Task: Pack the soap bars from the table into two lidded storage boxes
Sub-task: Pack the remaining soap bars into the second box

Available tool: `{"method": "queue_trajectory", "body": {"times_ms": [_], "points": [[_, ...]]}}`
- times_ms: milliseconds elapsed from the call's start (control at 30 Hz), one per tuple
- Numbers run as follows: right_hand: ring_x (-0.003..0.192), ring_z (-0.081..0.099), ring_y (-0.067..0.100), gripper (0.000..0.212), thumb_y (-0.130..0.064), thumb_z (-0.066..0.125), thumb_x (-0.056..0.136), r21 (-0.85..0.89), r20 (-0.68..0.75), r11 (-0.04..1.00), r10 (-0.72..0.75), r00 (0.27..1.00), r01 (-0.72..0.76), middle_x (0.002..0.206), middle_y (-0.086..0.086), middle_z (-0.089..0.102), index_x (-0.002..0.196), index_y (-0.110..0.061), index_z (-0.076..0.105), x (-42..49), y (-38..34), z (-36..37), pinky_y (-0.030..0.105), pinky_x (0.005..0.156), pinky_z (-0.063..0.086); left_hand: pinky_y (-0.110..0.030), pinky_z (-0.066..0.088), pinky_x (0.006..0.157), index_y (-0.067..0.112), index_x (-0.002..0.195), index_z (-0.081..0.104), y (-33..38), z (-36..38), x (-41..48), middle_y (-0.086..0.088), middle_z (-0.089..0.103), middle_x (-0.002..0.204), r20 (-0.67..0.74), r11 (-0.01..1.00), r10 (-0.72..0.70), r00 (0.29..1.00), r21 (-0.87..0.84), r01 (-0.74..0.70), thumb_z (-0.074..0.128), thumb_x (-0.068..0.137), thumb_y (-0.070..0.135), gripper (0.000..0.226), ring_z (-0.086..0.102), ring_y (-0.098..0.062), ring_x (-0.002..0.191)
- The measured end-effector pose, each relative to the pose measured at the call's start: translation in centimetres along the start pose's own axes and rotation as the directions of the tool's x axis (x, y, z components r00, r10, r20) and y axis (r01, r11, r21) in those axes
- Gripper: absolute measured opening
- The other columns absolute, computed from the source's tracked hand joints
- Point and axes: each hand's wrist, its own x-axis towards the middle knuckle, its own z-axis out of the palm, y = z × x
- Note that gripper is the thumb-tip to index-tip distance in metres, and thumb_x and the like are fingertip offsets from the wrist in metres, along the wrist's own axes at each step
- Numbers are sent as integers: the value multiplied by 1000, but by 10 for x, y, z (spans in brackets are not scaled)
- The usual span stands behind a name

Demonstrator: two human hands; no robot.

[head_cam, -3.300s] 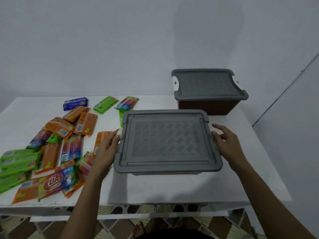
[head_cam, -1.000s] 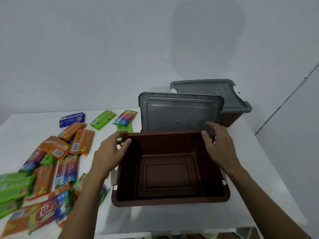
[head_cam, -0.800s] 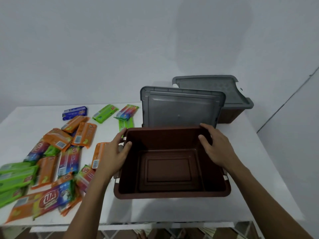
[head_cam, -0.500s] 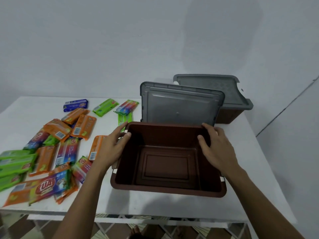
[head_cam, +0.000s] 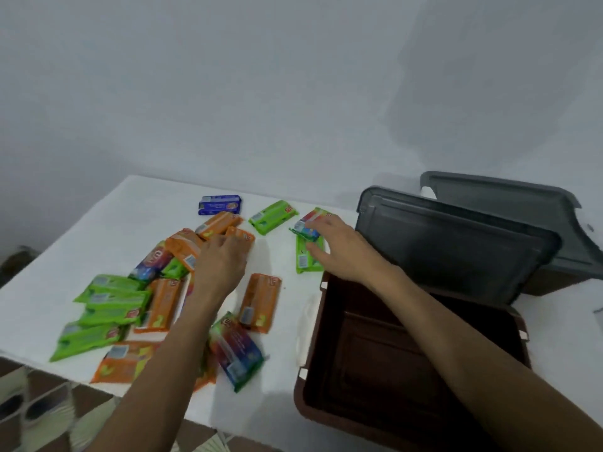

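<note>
Several wrapped soap bars, orange, green, blue and multicoloured, lie scattered on the left half of the white table (head_cam: 287, 363). My left hand (head_cam: 222, 261) is over the pile, its fingers curled down on an orange soap bar (head_cam: 242, 235). My right hand (head_cam: 341, 247) reaches across to a multicoloured soap bar (head_cam: 306, 226), which lies on a green soap bar (head_cam: 305, 261); fingers and thumb close round the multicoloured one. The open brown storage box (head_cam: 315, 399) stands empty at the front right. Its grey lid (head_cam: 456, 252) leans upright behind it. The frame is motion-blurred.
A second brown box under a grey lid (head_cam: 509, 203) stands at the back right against the wall. A blue soap bar (head_cam: 220, 204) is the farthest one. The table's front edge runs close below the pile; tiled floor shows under it.
Both hands left the brown box's rim and moved left to the soap bars. The view swung left and the box now sits lower right. Earlier still, the lid was taken off the box.
</note>
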Motion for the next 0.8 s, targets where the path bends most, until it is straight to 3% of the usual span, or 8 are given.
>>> {"method": "queue_trajectory", "body": {"times_ms": [100, 233, 333, 433, 533, 633, 700, 800], "points": [[126, 46, 34, 51, -41, 47, 96, -62, 167, 994, 103, 981, -93, 139, 15, 39, 144, -24, 38, 61, -1, 28, 40, 101, 39, -47, 44, 94, 13, 129, 53, -17, 15, 27, -17, 55, 127, 78, 989, 1, 997, 149, -13, 50, 95, 39, 42, 53, -38, 113], [132, 34, 46, 56, -54, 33, 97, -294, 282, 931, 302, 911, -218, 150, 23, 20, 149, -36, 25, 109, 16, 55, 51, 107, 35, -46, 38, 98, 18, 130, 45, -19, 33, 46, -13, 50, 131, 150, 963, -81, 985, 268, 38, 50, 92, 52, 51, 50, -32, 118], [132, 31, 43, 52, -54, 32, 98, -368, 288, 885, 400, 870, -285, 147, 22, 25, 143, -30, 40, 119, 20, 60, 49, 109, 28, -44, 41, 92, 19, 127, 44, -18, 38, 51, -12, 52, 126, 108, 958, -81, 991, 282, 47, 53, 90, 52, 50, 53, -30, 113], [126, 37, 40, 45, -47, 43, 96, -374, 289, 889, 384, 877, -266, 133, 19, 40, 130, -19, 49, 119, 19, 59, 49, 106, 29, -40, 45, 81, 19, 125, 43, -19, 40, 55, -12, 56, 121, 104, 968, -71, 992, 248, 44, 56, 88, 49, 49, 55, -30, 107], [100, 52, 33, 35, -14, 52, 89, -313, 179, 919, 306, 935, -241, 110, 14, 49, 123, -14, 45, 106, 15, 50, 38, 80, 42, -36, 42, 69, 21, 128, 41, -15, 33, 55, -12, 58, 118, 124, 984, -71, 990, 169, 49, 61, 86, 46, 53, 57, -30, 101], [73, 51, 31, 38, 6, 46, 85, -167, -14, 953, 252, 968, -251, 94, 14, 51, 117, -15, 43, 88, 9, 32, 34, 58, 37, -39, 48, 72, 29, 139, 35, -3, 18, 45, -12, 55, 128, 57, 996, -50, 997, -72, 55, 69, 80, 41, 69, 59, -32, 106], [74, 54, 31, 31, 1, 49, 88, -53, -154, 974, 211, 965, -221, 92, 13, 55, 111, -18, 45, 70, 4, 16, 32, 58, 34, -35, 47, 73, 32, 142, 37, 11, 2, 32, -9, 53, 128, -80, 966, -15, 997, -257, -6, 71, 78, 33, 72, 57, -27, 107], [76, 56, 19, 27, -3, 52, 91, 158, -380, 985, 124, 917, -68, 93, 7, 63, 113, -19, 54, 19, -9, -16, 23, 64, 40, -33, 50, 74, 34, 130, 49, 35, -24, 9, 3, 58, 116, -278, 885, 2, 961, -447, -131, 71, 73, 24, 61, 57, -16, 101]]}}
